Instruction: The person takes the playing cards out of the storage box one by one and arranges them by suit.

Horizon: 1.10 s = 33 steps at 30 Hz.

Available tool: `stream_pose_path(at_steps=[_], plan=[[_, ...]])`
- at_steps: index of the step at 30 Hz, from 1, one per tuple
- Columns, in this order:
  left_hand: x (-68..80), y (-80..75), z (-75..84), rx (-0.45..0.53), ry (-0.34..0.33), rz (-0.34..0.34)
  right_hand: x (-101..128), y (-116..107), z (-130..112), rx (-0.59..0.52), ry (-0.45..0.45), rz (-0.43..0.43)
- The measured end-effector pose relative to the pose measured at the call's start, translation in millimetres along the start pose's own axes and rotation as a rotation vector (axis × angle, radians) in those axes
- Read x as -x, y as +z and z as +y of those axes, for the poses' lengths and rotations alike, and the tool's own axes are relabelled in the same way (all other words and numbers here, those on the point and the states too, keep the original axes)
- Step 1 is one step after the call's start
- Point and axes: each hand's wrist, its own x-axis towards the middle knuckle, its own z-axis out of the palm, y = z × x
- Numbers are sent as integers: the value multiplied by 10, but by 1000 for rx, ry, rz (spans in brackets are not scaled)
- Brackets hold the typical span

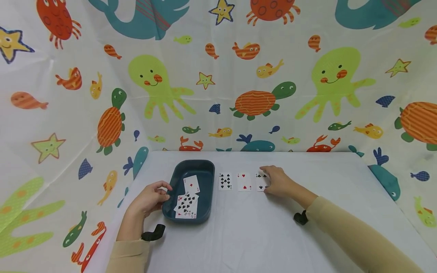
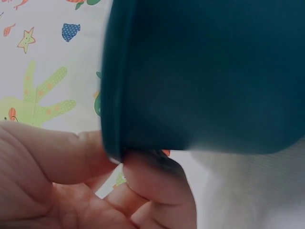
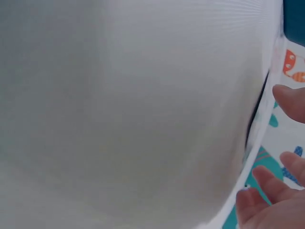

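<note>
My left hand (image 1: pixel 150 197) pinches the left rim of a dark teal tray (image 1: pixel 209 212) between thumb (image 2: pixel 71 152) and forefinger. Inside the tray lie an ace of diamonds (image 1: pixel 191 185) and a small overlapping pile with a spades card (image 1: pixel 187 203) on top. To the tray's right, face-up cards form a row: a spades card (image 1: pixel 225 182), a two of hearts (image 1: pixel 244 182) and a clubs card (image 1: pixel 261 182). My right hand (image 1: pixel 278 182) is over the clubs card, covering its right side, with fingertips near its top and thumb near its bottom edge. Its fingers look spread and relaxed in the right wrist view.
A white cloth covers the table (image 1: pixel 246 235). Behind it and at both sides hangs a curtain (image 1: pixel 218 106) printed with sea animals. A black strap piece (image 1: pixel 153 232) sits at the left wrist, and another (image 1: pixel 301 218) at the right wrist.
</note>
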Motion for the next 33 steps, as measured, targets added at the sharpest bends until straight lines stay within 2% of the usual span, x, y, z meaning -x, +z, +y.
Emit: stream_pose_path(at_steps=[7, 15, 22, 33], plan=[[27, -5, 18, -6, -2, -1, -15, -23, -121, -40, -15, -15], [20, 2, 24, -1, 5, -6, 65, 35, -389, -13, -95, -18], [6, 9, 26, 1, 5, -5, 107, 79, -680, -19, -193, 13], [11, 11, 12, 0, 5, -5, 46, 186, -1214, -22, -318, 21]])
